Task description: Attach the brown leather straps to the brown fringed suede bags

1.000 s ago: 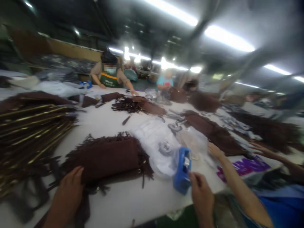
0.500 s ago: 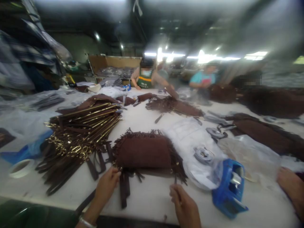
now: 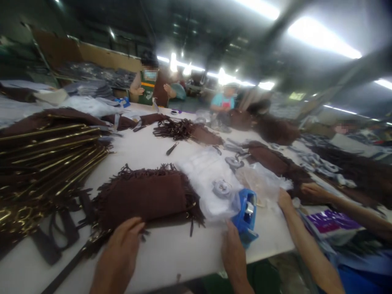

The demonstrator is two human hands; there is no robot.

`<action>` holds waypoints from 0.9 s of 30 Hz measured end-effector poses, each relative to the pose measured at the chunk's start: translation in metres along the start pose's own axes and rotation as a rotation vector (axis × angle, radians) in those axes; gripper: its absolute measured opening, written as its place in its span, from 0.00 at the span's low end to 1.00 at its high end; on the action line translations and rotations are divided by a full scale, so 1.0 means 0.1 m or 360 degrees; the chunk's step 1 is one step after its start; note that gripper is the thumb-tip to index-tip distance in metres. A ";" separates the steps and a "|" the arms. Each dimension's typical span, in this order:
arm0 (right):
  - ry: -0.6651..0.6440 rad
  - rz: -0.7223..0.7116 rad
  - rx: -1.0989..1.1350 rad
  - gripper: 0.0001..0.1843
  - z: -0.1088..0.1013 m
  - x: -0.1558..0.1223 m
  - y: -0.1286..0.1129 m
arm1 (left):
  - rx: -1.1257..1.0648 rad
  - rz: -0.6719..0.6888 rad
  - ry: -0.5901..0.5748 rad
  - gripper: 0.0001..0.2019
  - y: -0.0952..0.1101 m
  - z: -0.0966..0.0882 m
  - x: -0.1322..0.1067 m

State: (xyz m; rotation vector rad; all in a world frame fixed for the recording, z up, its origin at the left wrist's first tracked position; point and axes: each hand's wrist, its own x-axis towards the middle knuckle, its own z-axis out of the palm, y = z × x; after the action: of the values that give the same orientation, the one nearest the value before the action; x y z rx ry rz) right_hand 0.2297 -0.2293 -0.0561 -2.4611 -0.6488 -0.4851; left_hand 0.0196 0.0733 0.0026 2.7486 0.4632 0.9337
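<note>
A brown fringed suede bag (image 3: 147, 198) lies flat on the white table (image 3: 183, 249) in front of me. My left hand (image 3: 121, 249) rests at its near left corner, fingers stretched out toward the fringe and a brown strap (image 3: 70, 261). My right hand (image 3: 233, 249) lies on the table just below a blue tape dispenser (image 3: 246, 216), fingers extended and touching the edge of a clear plastic bag (image 3: 214, 192). Neither hand visibly grips anything.
A stack of brown bags with gold trim (image 3: 45, 155) fills the left. A co-worker's arms (image 3: 306, 228) reach in at the right near a purple package (image 3: 330, 222). More brown bags (image 3: 275, 163), tape rolls (image 3: 222, 188) and seated people (image 3: 148, 83) lie beyond.
The view swung back to the right. My left hand slid along the bag's near edge, and my right hand moved from the fringe over to the blue tape dispenser.
</note>
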 end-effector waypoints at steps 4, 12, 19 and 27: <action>-0.0140 0.0111 0.0165 0.27 -0.02 0.20 -0.08 | -0.0222 0.0560 -0.0237 0.18 0.82 0.43 0.32; -0.0189 0.0201 0.0294 0.25 -0.08 0.37 0.00 | -0.0427 0.1070 -0.0686 0.13 1.70 1.33 0.97; -0.0206 0.0047 0.0206 0.19 0.00 -0.18 0.37 | -0.0152 0.0684 -0.0661 0.13 1.76 1.81 1.24; -0.0070 0.0089 -0.0259 0.22 0.03 -0.04 0.05 | -0.0174 0.0820 -0.0638 0.09 1.81 1.87 1.24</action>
State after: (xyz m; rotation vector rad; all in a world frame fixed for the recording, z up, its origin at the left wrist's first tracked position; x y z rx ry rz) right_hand 0.2297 -0.2321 -0.0626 -2.6424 -0.5763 -0.4801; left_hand 0.2692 -0.0677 -0.0223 2.8919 -0.3668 0.4437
